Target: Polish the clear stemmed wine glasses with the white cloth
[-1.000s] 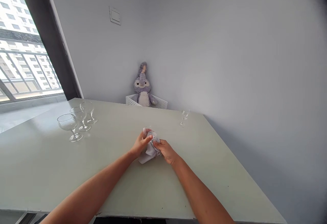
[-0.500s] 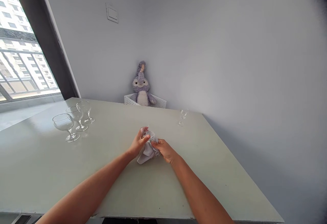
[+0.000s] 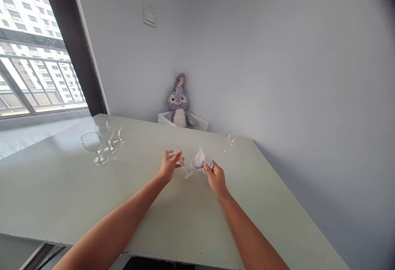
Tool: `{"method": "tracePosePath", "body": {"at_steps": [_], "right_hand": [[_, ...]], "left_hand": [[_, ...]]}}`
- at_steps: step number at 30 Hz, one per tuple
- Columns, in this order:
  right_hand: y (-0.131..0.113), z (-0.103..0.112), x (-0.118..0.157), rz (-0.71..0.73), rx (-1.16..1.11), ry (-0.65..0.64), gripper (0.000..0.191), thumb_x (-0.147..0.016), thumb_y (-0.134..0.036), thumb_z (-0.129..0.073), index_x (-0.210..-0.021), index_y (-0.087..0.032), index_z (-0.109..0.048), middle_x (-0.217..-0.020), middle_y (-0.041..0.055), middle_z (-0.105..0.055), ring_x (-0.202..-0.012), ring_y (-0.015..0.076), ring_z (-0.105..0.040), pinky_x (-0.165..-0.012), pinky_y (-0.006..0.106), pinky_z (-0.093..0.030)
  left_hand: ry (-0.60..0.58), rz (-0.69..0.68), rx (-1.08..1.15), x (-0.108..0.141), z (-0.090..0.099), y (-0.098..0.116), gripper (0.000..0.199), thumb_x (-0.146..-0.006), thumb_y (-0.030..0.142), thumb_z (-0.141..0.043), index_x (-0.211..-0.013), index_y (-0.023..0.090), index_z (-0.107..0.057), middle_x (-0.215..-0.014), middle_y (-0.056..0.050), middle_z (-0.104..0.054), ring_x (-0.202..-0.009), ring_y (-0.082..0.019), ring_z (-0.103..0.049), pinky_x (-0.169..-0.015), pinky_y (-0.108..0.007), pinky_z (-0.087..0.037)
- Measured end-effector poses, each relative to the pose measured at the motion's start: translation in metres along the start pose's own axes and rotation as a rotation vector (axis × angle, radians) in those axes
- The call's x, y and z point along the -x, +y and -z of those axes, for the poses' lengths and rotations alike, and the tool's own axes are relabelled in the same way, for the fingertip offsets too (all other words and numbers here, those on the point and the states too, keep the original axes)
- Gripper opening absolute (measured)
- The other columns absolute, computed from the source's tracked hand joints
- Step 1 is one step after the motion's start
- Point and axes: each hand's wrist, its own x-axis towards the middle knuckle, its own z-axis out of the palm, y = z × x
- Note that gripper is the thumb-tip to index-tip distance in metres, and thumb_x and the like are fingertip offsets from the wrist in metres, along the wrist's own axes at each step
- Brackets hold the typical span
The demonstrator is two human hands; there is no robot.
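My left hand point(image 3: 168, 165) is wrapped round the bowl of a small stemmed glass point(image 3: 186, 171), which tilts so that its stem and foot point down to the right. Most of the bowl is hidden by the fingers. To the right, my right hand point(image 3: 216, 177) pinches a crumpled whitish cloth point(image 3: 200, 160) between thumb and fingers. The cloth hangs apart from the glass, its edge a little blurred. Both hands are over the middle of the pale table point(image 3: 185, 220).
Three stemmed glasses stand upright in a row at the left: a near one point(image 3: 92, 143), a middle one point(image 3: 108, 138) and a far one point(image 3: 119, 132). Another small glass point(image 3: 230, 140) stands at the back right. Behind the table a purple plush toy point(image 3: 179, 105) sits in a white basket point(image 3: 199, 124).
My right hand has drawn the cloth off the glass, up and to the right. The glass now shows its stem and foot in my left hand. The view has turned slightly left.
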Motion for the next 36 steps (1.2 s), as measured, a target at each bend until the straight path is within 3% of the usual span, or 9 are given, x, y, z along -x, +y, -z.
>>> {"method": "tracePosePath", "body": {"at_steps": [5, 9, 12, 18, 23, 27, 30, 33, 36], "right_hand": [[-0.017, -0.009, 0.014, 0.455, 0.291, -0.343, 0.038, -0.08, -0.044, -0.051, -0.116, -0.031, -0.054, -0.127, 0.0062, -0.047, -0.112, 0.0279, -0.042, -0.091, 0.041, -0.031], [-0.008, -0.019, 0.019, 0.465, 0.426, -0.321, 0.03, -0.086, -0.031, -0.041, -0.113, -0.034, -0.055, -0.116, 0.0066, -0.049, -0.092, 0.0219, -0.052, -0.075, 0.037, -0.041], [0.0, -0.017, 0.019, 0.366, 0.354, -0.295, 0.026, -0.083, -0.034, -0.047, -0.107, -0.03, -0.056, -0.106, 0.0069, -0.049, -0.073, 0.0164, -0.052, -0.063, 0.031, -0.042], [0.001, -0.034, 0.014, -0.101, -0.08, 0.029, 0.035, -0.076, -0.036, -0.052, -0.107, -0.021, -0.045, -0.084, 0.003, -0.057, -0.068, 0.0159, -0.051, -0.061, 0.028, -0.041], [0.0, -0.051, 0.02, -0.442, -0.317, -0.158, 0.031, -0.076, -0.045, -0.045, -0.08, -0.016, -0.054, -0.059, -0.0003, -0.053, -0.049, 0.0127, -0.044, -0.048, 0.026, -0.036], [-0.007, -0.034, 0.023, -0.1, 0.091, -0.411, 0.041, -0.071, -0.05, -0.056, -0.096, -0.018, -0.061, -0.086, 0.0048, -0.061, -0.061, 0.0146, -0.051, -0.06, 0.028, -0.039], [-0.016, -0.018, 0.018, 0.093, 0.461, -0.301, 0.046, -0.072, -0.053, -0.056, -0.11, -0.026, -0.057, -0.116, 0.0078, -0.052, -0.065, 0.0146, -0.054, -0.065, 0.03, -0.039], [-0.023, -0.016, 0.01, 0.16, 0.621, -0.097, 0.041, -0.08, -0.048, -0.048, -0.115, -0.026, -0.055, -0.104, 0.0081, -0.056, -0.067, 0.0169, -0.056, -0.062, 0.029, -0.038], [-0.022, -0.025, 0.002, 0.184, 0.613, -0.123, 0.027, -0.08, -0.033, -0.049, -0.104, -0.027, -0.06, -0.086, 0.0047, -0.062, -0.071, 0.0183, -0.057, -0.06, 0.027, -0.035]], "left_hand": [[0.036, 0.146, 0.111, -0.001, 0.004, 0.012, 0.048, -0.065, 0.051, -0.065, -0.091, 0.019, -0.038, -0.084, -0.002, -0.056, -0.063, -0.012, -0.062, -0.054, -0.024, -0.048], [-0.089, 0.292, 0.255, 0.011, -0.008, 0.015, 0.047, -0.066, 0.05, -0.065, -0.088, 0.018, -0.038, -0.081, -0.004, -0.058, -0.061, -0.014, -0.062, -0.053, -0.026, -0.05], [-0.146, 0.277, 0.343, 0.018, -0.016, 0.015, 0.046, -0.066, 0.049, -0.065, -0.088, 0.02, -0.037, -0.088, -0.006, -0.059, -0.064, -0.016, -0.063, -0.057, -0.03, -0.052], [-0.09, -0.122, 0.268, 0.036, -0.026, 0.01, 0.048, -0.071, 0.042, -0.063, -0.102, 0.025, -0.031, -0.107, -0.006, -0.052, -0.075, -0.014, -0.063, -0.07, -0.033, -0.051], [-0.087, -0.558, 0.019, 0.046, -0.023, 0.021, 0.059, -0.067, 0.032, -0.068, -0.109, 0.028, -0.027, -0.113, -0.007, -0.048, -0.089, -0.017, -0.06, -0.084, -0.037, -0.045], [0.027, -0.773, -0.056, 0.036, -0.01, 0.033, 0.058, -0.069, 0.027, -0.066, -0.109, 0.03, -0.024, -0.117, -0.006, -0.045, -0.096, -0.016, -0.057, -0.09, -0.039, -0.041], [0.058, -0.795, -0.124, 0.028, -0.006, 0.031, 0.057, -0.069, 0.027, -0.066, -0.109, 0.03, -0.025, -0.117, -0.006, -0.046, -0.099, -0.017, -0.056, -0.092, -0.039, -0.039], [-0.006, -0.77, -0.169, 0.031, -0.01, 0.018, 0.058, -0.069, 0.029, -0.066, -0.111, 0.028, -0.026, -0.115, -0.008, -0.048, -0.105, -0.02, -0.053, -0.092, -0.04, -0.039], [-0.199, -0.766, -0.239, 0.038, -0.016, 0.001, 0.062, -0.07, 0.03, -0.066, -0.116, 0.027, -0.025, -0.115, -0.009, -0.05, -0.11, -0.021, -0.051, -0.094, -0.041, -0.037]]}}
